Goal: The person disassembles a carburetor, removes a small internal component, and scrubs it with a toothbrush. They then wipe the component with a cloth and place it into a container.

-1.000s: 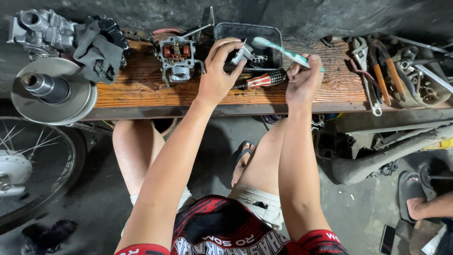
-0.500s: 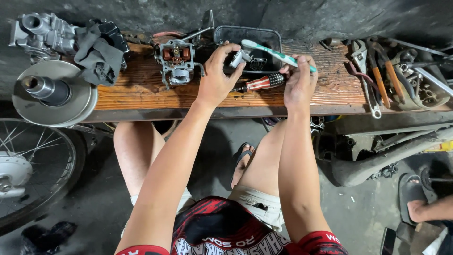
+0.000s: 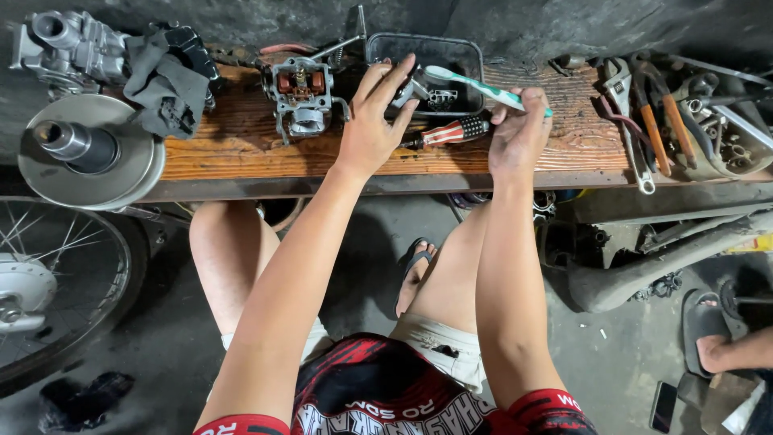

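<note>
Hands at a wooden workbench (image 3: 241,153).
Right hand (image 3: 519,137) grips a green-and-white toothbrush (image 3: 483,84), bristles toward a small metal part (image 3: 407,89) pinched in the left hand (image 3: 374,125), above a black tray (image 3: 459,56); a carburetor (image 3: 299,97) lies left, a striped-handle screwdriver (image 3: 451,133) between the hands.

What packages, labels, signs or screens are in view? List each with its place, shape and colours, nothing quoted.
Phone: on the floor at lower right, a slim dark rectangle with its screen dark.
Printed shirt hem: bottom centre, red and black cloth with white lettering.
Yellow tag or wrapper: right edge under the bench, partly hidden; too small to tell more.
No signs or other packages show.
</note>
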